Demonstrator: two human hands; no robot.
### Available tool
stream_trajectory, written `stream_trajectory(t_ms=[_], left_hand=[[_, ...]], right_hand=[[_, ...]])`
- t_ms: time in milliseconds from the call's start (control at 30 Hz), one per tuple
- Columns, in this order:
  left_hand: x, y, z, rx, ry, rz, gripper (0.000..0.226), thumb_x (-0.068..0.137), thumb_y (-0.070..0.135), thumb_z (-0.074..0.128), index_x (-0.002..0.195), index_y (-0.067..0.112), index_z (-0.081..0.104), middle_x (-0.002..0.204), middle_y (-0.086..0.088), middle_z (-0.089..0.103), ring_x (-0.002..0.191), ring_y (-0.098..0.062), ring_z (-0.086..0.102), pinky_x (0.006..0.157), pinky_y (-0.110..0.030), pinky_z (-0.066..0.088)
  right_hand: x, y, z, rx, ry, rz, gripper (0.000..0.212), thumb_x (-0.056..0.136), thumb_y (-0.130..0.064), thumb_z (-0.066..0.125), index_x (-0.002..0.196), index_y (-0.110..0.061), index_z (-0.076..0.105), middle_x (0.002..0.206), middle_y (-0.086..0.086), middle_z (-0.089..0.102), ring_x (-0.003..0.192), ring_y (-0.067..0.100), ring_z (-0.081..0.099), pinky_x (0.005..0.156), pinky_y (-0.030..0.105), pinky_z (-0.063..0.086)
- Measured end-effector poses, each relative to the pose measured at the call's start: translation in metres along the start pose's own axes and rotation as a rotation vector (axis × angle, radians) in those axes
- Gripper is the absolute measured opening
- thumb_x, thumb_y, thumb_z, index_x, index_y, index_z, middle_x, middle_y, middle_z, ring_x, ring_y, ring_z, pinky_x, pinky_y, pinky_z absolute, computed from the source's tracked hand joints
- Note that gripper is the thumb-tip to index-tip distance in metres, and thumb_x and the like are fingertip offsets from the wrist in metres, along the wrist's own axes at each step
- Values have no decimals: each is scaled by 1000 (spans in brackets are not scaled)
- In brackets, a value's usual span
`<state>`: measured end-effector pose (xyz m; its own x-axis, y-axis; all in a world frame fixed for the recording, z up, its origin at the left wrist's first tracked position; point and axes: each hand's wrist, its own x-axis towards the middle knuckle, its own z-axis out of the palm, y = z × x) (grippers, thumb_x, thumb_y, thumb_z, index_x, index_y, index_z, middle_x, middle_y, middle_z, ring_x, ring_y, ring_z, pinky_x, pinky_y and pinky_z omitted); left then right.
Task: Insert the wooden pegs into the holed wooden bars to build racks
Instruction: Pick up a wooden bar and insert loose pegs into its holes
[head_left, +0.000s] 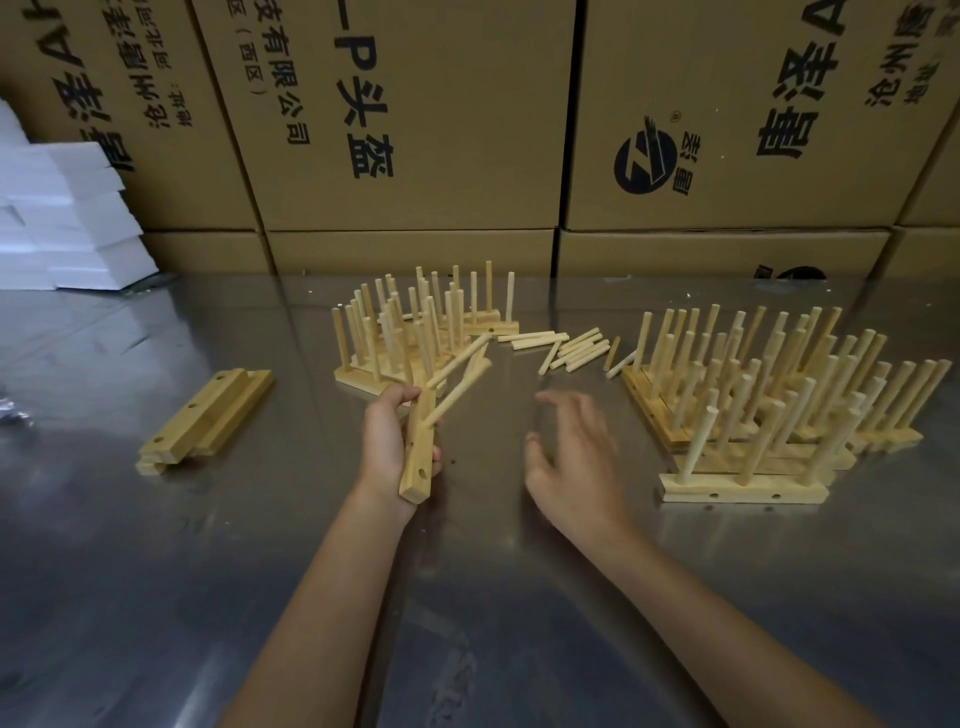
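While the left grip clasps a holed bar bearing pegs, the right grip hovers slack-fingered beside it. Loose pegs lie beyond on the worktop.

The left hand grips a holed wooden bar held on end above the metal table, with 2 pegs set in its upper part and slanting up to the right; a bare hole shows near its lower end. The right hand, blurred, hovers just right of it with fingers spread, holding nothing. Loose pegs lie scattered farther back. A cluster of finished racks stands far centre, a larger cluster to the right. A stack of bare bars lies at the left. Cardboard boxes line the far side, with white foam blocks at far left
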<state>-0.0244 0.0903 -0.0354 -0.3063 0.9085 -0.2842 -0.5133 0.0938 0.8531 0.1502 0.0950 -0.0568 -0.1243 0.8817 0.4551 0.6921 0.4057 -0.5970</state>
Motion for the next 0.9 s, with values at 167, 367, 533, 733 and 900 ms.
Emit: stream_trajectory(t_ms=[167,367,533,733,900], left_hand=[[4,2,0,-10,-6,25,16,91,26,50,99,13,56,74,-6,44,44,-16,37,31,-17,30],[7,6,1,-59,9,80,27,99,15,43,122,15,57,83,-11,54,36,-15,45,37,-18,37],[7,8,2,-40,14,91,24,100,11,39,107,19,61,83,-11,57,41,-17,47,40,-21,41],[5,6,1,8,40,118,23,99,13,40,103,22,61,80,-7,60,38,-15,48,41,-21,42],[7,4,1,41,95,126,19,96,21,43,104,25,60,87,-8,56,36,-15,46,40,-21,39]], right_hand=[[56,-1,43,-285,-231,-8,48,97,-30,43,144,-20,38,139,2,45,129,24,38,101,42,29],[93,0,68,-443,-253,-26,52,101,-40,31,152,-35,27,136,4,45,122,25,36,99,42,29],[97,0,69,-495,-281,-54,49,101,-42,29,149,-38,33,131,5,44,118,24,37,99,42,30],[89,-1,66,-405,-173,-73,37,95,-33,40,128,-21,53,123,5,50,115,25,41,94,40,34],[83,0,59,-185,-94,41,11,89,-10,55,100,-12,55,106,7,58,107,26,49,89,35,38]])
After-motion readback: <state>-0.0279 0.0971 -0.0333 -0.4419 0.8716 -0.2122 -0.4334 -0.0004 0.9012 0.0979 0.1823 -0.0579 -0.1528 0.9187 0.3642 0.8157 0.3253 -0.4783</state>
